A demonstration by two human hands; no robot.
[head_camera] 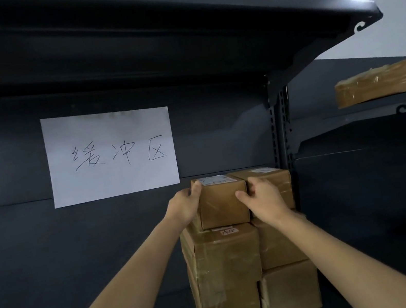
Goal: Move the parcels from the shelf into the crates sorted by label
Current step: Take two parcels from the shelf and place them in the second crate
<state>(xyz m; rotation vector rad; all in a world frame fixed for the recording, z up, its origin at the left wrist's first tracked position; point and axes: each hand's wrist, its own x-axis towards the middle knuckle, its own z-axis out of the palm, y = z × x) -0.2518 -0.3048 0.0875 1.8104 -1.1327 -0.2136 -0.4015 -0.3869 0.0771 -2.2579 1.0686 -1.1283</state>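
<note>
Several brown taped cardboard parcels are stacked in two columns on a dark shelf. The top-left parcel (221,203) carries a white label on its upper face. My left hand (185,205) grips its left side with the thumb over the top edge. My right hand (264,198) grips its right side, fingers pushed between it and the top-right parcel (277,181), thumb on the front face. Below sit a larger left parcel (222,256) with a small label and further right-column parcels (289,293). No crates are in view.
A white paper sign (110,153) with handwritten characters is fixed to the shelf's back panel. A dark upper shelf board (229,29) overhangs the stack. To the right, a slotted upright (281,126) and a neighbouring shelf holding a flat wrapped parcel (386,79).
</note>
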